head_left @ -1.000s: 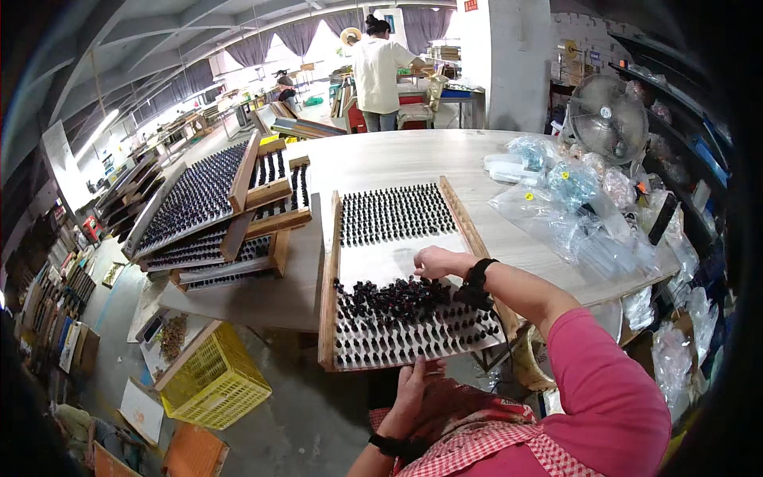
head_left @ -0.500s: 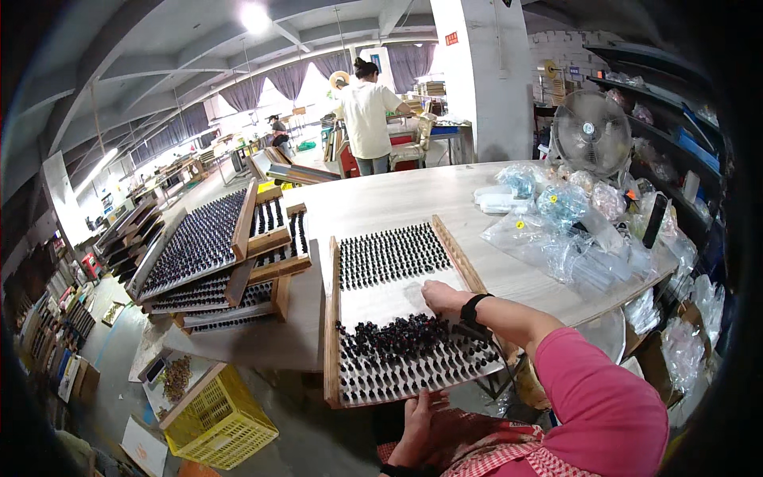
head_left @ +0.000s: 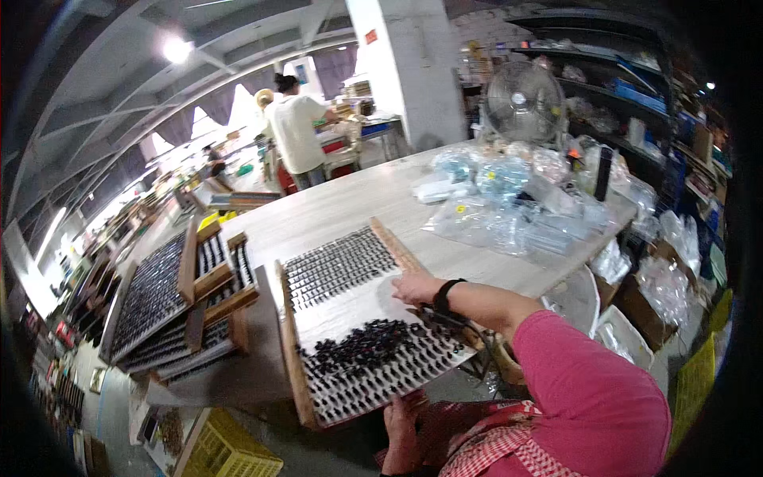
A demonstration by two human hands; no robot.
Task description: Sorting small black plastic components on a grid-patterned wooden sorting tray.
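Observation:
A wooden-sided tray (head_left: 296, 350) lies in front of me, its white board set with rows of small black pieces. The far rows (head_left: 338, 266) stand neatly spaced, and so do the near rows (head_left: 381, 381). Between them is a bare white band with a loose heap of black pieces (head_left: 358, 346) at its near side. My right hand (head_left: 415, 288), with a black band on its wrist, is over the right end of the bare band by the right rail. Its fingers are closed; anything in them is too small to make out. My left hand (head_left: 403, 421) grips the tray's near edge from below.
Similar filled trays (head_left: 155, 294) are stacked at the left on the table (head_left: 334, 191). Clear plastic bags (head_left: 509, 199) pile up at the right, before a fan (head_left: 524, 99). A yellow crate (head_left: 226, 449) stands at lower left. Another person (head_left: 298, 131) works further back.
The view has turned to the right, so the scene appears shifted left and tilted. My right hand stays over the bare band near the right rail; my left hand keeps to the near edge.

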